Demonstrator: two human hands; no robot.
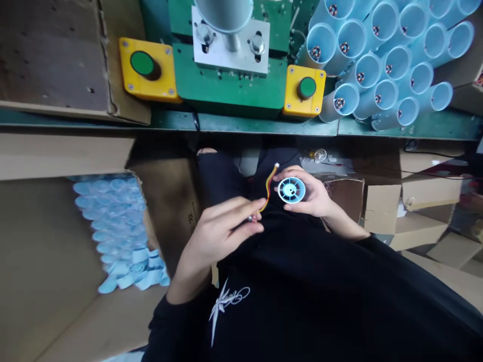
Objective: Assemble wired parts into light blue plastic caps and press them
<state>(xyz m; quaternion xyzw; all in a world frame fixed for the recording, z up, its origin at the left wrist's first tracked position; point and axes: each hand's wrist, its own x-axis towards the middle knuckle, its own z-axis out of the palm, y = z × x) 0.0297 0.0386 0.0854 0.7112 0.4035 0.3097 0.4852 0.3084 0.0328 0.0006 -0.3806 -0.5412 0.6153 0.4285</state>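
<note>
The person's left hand (221, 231) is pinching its grip shut on a skinny yellow-and-red wire (267, 190), low down where something small and metallic is poking out (too tiny to tell what). Just right of that grip, the right hand (316, 197) is clamping its grip around a little blue plastic housing (291, 190), held over the lap. The housing looks featherlight and stiff but thin-walled, so it's probably best held gently round the outer wall. The wire's floppy and would likely rip loose if yanked. Far beyond both grips, the worktop (264, 123) is carrying a green press (230, 88) and a pile of blue tubes (385, 68).
</note>
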